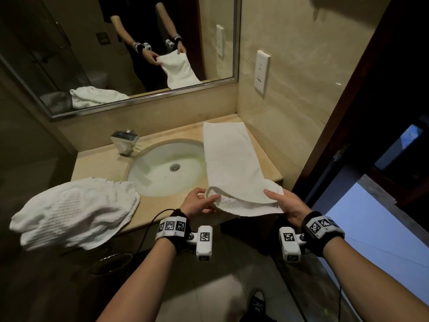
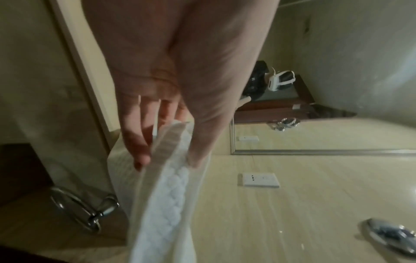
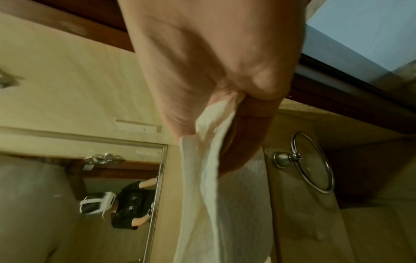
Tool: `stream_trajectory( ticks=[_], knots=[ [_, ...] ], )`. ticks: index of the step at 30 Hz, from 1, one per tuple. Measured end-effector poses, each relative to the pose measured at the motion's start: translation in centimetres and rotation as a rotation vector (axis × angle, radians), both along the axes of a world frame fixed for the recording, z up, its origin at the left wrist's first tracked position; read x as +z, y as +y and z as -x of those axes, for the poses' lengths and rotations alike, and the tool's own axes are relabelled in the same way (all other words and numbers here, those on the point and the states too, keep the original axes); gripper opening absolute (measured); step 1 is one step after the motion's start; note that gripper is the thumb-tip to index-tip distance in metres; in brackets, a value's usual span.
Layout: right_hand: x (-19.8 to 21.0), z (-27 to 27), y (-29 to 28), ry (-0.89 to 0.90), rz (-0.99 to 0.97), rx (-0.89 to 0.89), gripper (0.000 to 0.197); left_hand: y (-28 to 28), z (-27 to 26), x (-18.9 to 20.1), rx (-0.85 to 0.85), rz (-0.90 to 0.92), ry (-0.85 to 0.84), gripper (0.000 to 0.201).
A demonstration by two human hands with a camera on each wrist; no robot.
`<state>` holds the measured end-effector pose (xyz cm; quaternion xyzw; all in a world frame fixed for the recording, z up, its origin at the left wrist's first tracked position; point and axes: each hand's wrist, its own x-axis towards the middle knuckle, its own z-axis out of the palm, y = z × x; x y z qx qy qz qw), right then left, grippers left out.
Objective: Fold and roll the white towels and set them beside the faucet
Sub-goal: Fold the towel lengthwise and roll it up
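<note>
A white towel (image 1: 232, 163), folded into a long strip, lies on the beige counter (image 1: 97, 163) right of the sink, its near end lifted off the front edge. My left hand (image 1: 199, 202) pinches the near left corner, thumb on top of the towel (image 2: 166, 178). My right hand (image 1: 282, 203) pinches the near right corner of the same towel (image 3: 207, 160) between thumb and fingers. A second white towel (image 1: 76, 212) lies crumpled on the counter's front left corner, partly overhanging it. The chrome faucet (image 1: 125, 141) stands at the back left of the sink.
The oval sink (image 1: 167, 168) fills the middle of the counter. A mirror (image 1: 116, 49) hangs behind, a tiled wall with a socket (image 1: 261, 72) stands at the right. A chrome towel ring (image 3: 313, 162) hangs below the counter. A dark door frame (image 1: 348, 112) stands at the right.
</note>
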<state>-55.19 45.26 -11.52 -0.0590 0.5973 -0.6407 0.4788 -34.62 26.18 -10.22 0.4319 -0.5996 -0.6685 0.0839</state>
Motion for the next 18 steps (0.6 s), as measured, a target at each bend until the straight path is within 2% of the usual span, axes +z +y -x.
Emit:
stream_trajectory(
  ticks=[2, 6, 11, 15, 18],
  knots=[
    [0.1, -0.8, 0.1, 0.073, -0.022, -0.022, 0.045, 0.4, -0.3, -0.2, 0.035, 0.005, -0.042, 0.046],
    [-0.2, -1.8, 0.3, 0.134, -0.087, -0.042, 0.041, 1.1, -1.6, -0.8, 0.084, 0.297, -0.193, 0.030],
    [0.2, -3.2, 0.0, 0.328, -0.177, -0.143, 0.060, 2.7, -2.4, -0.1, 0.170, 0.630, -0.353, 0.024],
    [0.8, -3.8, 0.3, 0.440, -0.085, -0.020, 0.030, 2.7, -2.9, 0.9, 0.145, 0.755, -0.432, 0.026],
    [1.2, -3.4, 0.4, 0.368, -0.077, -0.021, 0.022, 2.2, -3.3, 1.4, 0.021, 0.815, -0.436, 0.020]
  ],
)
